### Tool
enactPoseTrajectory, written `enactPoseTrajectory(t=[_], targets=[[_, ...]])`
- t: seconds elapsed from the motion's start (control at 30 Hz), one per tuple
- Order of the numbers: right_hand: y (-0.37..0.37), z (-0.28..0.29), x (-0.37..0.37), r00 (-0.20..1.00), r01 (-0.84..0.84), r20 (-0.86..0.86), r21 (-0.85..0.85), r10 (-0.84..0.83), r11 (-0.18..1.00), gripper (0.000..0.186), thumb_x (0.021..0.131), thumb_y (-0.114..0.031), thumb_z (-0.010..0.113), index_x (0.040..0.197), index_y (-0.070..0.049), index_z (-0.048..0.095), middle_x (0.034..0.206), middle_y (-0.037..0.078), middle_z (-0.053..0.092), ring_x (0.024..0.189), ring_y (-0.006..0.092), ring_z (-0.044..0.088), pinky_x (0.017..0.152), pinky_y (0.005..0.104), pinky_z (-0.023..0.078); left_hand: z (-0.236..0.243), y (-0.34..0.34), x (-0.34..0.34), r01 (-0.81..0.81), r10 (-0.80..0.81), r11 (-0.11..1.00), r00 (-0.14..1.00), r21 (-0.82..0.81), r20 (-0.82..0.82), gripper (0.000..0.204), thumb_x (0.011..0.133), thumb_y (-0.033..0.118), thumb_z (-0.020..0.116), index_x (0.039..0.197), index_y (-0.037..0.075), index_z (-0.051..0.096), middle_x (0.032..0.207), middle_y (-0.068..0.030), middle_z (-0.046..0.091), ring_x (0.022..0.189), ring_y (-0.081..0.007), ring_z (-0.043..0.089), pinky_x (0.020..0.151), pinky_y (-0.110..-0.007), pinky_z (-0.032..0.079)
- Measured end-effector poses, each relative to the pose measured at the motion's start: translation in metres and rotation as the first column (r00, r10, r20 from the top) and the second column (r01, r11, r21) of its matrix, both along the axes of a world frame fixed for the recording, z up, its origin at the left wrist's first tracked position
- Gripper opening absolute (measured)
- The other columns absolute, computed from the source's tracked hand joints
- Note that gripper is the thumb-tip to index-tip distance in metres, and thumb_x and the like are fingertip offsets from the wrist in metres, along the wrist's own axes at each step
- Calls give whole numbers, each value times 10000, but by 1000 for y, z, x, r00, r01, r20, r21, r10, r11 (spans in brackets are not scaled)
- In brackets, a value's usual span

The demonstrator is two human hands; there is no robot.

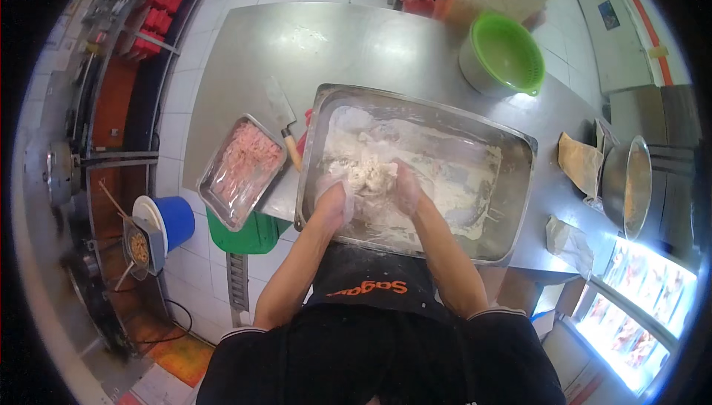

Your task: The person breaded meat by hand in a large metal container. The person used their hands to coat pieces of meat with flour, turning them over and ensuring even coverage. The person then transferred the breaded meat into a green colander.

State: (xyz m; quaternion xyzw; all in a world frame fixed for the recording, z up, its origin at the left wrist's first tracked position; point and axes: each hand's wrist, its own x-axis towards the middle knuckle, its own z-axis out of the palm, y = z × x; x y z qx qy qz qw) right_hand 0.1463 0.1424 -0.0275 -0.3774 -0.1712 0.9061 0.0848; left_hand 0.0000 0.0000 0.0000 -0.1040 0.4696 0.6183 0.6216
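A large, deep steel tray (528, 182) lies in front of me, its bottom spread with white flour (445, 175). Inside its left half, my left hand (337, 201) and my right hand (406, 188) cup a heap of flour-coated pieces (368, 175) from both sides. Flour whitens both hands, and the fingers curl in around the heap, partly buried. What lies under the coating cannot be made out. To the left, a smaller steel tray (245, 171) holds shredded pale pink raw meat (256, 151).
A cleaver (280, 104) with a wooden handle lies between the trays. A green colander (508, 53) sits in a pale tub at the back right. Brown paper bags (578, 164) and a steel bowl (627, 188) stand right. Below left are a green bin (245, 232) and blue bucket (176, 221).
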Motion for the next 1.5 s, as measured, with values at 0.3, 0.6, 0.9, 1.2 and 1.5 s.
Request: enactPoseTrajectory(t=[0.3,0.6,0.9,1.2,1.5], targets=[[30,-6,-84,718,-696,650,658,-250,-287,554,952,-397,644,1305,28,674,1252,304,697,1173,440,677,1001,481,543,64,14,20,-141,104,975,973,-174,-205,443,1036,351,622,1355,42,619,1200,-57,686,1124,-194,629,954,-373,519],[5,60,-51,637,-759,730,650,247,34,542,926,-475,669,1048,46,753,1047,332,733,930,447,743,757,493,580,36,-30,3,-129,55,977,922,-171,-384,637,1006,351,645,1521,5,497,1561,-135,501,1435,-263,444,1214,-396,313],[-73,-20,-15,514,-794,835,378,-194,-476,639,914,-492,692,1252,50,685,1327,422,591,1316,543,538,995,489,515,37,-27,4,79,-475,865,447,-495,-758,543,985,334,690,1357,-54,606,1210,-193,717,1146,-291,658,1013,-402,491],[-10,39,-10,778,-581,611,788,144,-204,377,984,-319,623,1184,-7,695,1051,267,716,953,404,728,836,506,599,28,-49,-12,151,-229,970,326,-189,-917,513,945,193,746,1388,-12,587,1142,-198,712,1029,-281,697,912,-392,541],[-47,-6,-33,629,-717,777,575,-10,-393,545,914,-258,618,1407,-23,616,1270,291,647,1208,367,604,1102,559,416,19,-49,-12,202,-183,968,149,-151,-972,479,951,198,736,1370,6,606,1121,-182,716,1004,-285,695,892,-416,552]])
